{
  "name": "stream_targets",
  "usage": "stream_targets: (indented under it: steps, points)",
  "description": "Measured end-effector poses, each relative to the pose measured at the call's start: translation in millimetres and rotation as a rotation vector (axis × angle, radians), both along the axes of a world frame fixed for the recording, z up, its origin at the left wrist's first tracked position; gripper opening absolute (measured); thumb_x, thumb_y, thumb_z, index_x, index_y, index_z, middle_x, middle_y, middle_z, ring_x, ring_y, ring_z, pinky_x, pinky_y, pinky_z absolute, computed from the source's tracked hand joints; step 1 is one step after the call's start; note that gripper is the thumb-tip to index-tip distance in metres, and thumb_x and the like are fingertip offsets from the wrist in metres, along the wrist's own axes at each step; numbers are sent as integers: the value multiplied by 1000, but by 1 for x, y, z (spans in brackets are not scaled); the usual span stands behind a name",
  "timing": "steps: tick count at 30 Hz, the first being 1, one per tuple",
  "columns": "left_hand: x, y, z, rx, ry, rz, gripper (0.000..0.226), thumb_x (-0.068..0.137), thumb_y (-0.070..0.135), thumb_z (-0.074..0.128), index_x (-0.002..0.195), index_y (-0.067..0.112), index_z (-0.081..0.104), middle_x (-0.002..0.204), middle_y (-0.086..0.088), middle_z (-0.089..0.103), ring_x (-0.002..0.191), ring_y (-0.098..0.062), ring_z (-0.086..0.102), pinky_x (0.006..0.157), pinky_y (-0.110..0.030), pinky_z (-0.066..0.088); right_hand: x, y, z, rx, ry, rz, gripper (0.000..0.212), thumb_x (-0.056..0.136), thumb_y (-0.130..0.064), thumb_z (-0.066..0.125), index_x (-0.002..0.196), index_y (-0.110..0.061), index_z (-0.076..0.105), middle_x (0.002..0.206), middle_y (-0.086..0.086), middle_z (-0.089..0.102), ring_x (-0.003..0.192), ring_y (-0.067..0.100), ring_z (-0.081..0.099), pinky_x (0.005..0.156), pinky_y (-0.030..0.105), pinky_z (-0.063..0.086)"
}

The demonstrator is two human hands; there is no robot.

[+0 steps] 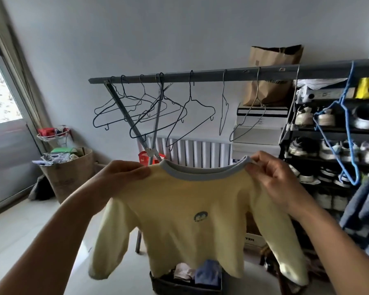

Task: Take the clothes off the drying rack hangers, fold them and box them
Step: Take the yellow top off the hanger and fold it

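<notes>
A small pale yellow shirt with a grey-blue collar and a little chest emblem hangs spread in front of me. My left hand grips its left shoulder, and my right hand pinches the right shoulder by the collar. Behind it runs the grey drying rack bar with several bare wire hangers. A blue hanger hangs at the right end. Below the shirt's hem stands a dark box holding folded clothes.
A shoe rack full of sneakers fills the right side, with jeans hanging beside it. White boxes and a brown paper bag are stacked behind the rack. A white radiator lines the wall. A brown bag of clutter stands left.
</notes>
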State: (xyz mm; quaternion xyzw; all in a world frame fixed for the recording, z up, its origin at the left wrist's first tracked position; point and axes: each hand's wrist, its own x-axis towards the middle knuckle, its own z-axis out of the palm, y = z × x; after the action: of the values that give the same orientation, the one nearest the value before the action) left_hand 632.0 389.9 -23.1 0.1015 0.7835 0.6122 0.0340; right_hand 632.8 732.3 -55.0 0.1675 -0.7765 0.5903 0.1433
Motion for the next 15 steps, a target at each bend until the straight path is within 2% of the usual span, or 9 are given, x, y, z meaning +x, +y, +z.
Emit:
stream_targets:
  steps: [2,5,6,8,10,11,12,13,15]
  points:
    - [-1,0,0,1,39,-21,55,68,45,77,95,-3,69,85,-21,61,78,-28,54,70,-34,41,-2,4,2,64,91,-75,11,92,-21,62,87,-27,69,83,29,58,68,23,49,62,35,39]
    - [0,7,-1,-44,98,-36,43,65,45,75,87,8,73,80,-14,64,75,-23,57,66,-30,43,-5,9,0,100,142,-197,13,90,-24,63,88,-34,71,74,-4,68,66,7,55,58,21,45]
    - [0,10,-2,-54,105,-42,39,64,42,75,83,9,71,78,-12,62,74,-22,55,63,-28,42,-5,8,-2,83,149,-220,13,91,-23,62,90,-33,70,77,-9,68,66,1,56,60,13,45]
    - [0,16,-8,-31,76,-63,32,68,34,76,82,8,66,76,-12,55,72,-22,49,58,-27,37,-4,4,-4,40,168,-248,16,94,-21,58,89,-33,68,76,-13,66,66,-4,53,61,7,41]
    - [0,21,-13,26,35,-89,26,74,22,73,84,3,58,76,-13,50,67,-23,46,53,-25,36,0,0,-5,25,201,-247,17,94,-27,56,83,-36,66,72,-8,64,65,-2,50,59,11,40]
    - [1,23,-14,30,21,-99,25,75,20,72,86,2,57,77,-14,51,66,-21,48,51,-23,38,2,1,-4,36,201,-237,16,92,-35,54,82,-34,66,70,0,62,65,4,49,58,18,39]
    - [2,25,-13,17,11,-100,25,76,21,72,87,3,60,79,-15,56,67,-20,53,51,-21,43,5,3,-3,60,189,-216,19,90,-41,53,81,-31,67,67,10,56,63,9,46,56,25,36]
    - [3,26,-12,1,10,-89,22,75,23,76,86,6,67,81,-14,64,68,-20,60,53,-21,49,8,7,-1,89,166,-188,26,90,-47,53,81,-27,66,60,12,48,59,11,41,54,28,32]
    - [5,25,-8,-3,-3,-31,13,75,30,78,81,19,79,83,-6,75,73,-17,70,64,-24,59,12,19,6,177,99,-137,48,87,-63,53,76,-17,61,52,-3,37,51,9,37,54,30,29]
